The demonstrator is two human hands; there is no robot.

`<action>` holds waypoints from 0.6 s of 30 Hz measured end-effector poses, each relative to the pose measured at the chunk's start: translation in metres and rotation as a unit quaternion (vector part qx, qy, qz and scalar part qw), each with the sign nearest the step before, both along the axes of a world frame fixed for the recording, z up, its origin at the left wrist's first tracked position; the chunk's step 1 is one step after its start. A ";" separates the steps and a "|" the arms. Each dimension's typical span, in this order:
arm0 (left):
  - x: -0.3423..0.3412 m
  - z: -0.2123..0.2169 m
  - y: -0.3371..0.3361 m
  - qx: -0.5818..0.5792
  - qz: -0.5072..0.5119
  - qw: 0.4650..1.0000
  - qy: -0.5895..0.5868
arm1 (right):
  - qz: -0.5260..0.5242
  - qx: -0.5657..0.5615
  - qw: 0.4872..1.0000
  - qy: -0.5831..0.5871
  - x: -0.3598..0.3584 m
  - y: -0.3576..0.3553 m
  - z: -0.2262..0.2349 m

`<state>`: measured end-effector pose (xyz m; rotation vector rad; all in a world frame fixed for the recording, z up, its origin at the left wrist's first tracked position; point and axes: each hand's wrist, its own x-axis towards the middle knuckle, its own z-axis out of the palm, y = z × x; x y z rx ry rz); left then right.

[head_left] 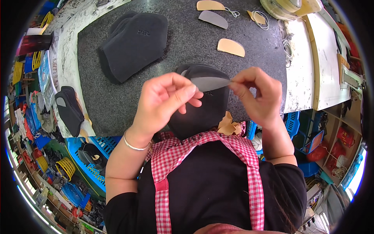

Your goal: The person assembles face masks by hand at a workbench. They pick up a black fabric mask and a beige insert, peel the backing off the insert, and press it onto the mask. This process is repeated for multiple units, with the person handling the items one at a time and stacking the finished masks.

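My left hand [161, 99] and my right hand [257, 93] are raised over the near part of a dark worktable [187, 50]. Between them stretches a thin grey half-moon pad [210, 83], pinched at its left end by the left thumb and forefinger and at its right tip by the right ones. Directly below is a stack of black foam pieces [202, 113], partly covered by the pad and my left hand. Further off to the left lies a bigger stack of black foam pieces [134, 45].
Tan half-moon pads [231, 47], a grey one [213, 19] and thin cords [261, 21] lie on the far right of the tabletop. A round tub [278, 9] stands beyond. Black pieces [69, 109] sit at the left edge, above a blue basket [87, 163].
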<state>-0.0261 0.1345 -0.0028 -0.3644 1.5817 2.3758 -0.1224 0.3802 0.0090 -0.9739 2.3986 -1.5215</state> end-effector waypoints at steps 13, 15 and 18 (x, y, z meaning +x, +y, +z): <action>0.017 -0.026 0.019 -0.654 -0.058 0.634 0.409 | -0.025 0.099 0.937 -0.334 -0.008 -0.004 -0.029; 0.014 -0.032 0.018 -0.649 -0.093 0.639 0.401 | -0.023 0.178 0.968 -0.177 -0.006 -0.006 -0.028; 0.010 -0.022 0.015 -0.614 -0.093 0.701 0.352 | -0.060 0.266 0.959 0.074 -0.020 -0.009 -0.025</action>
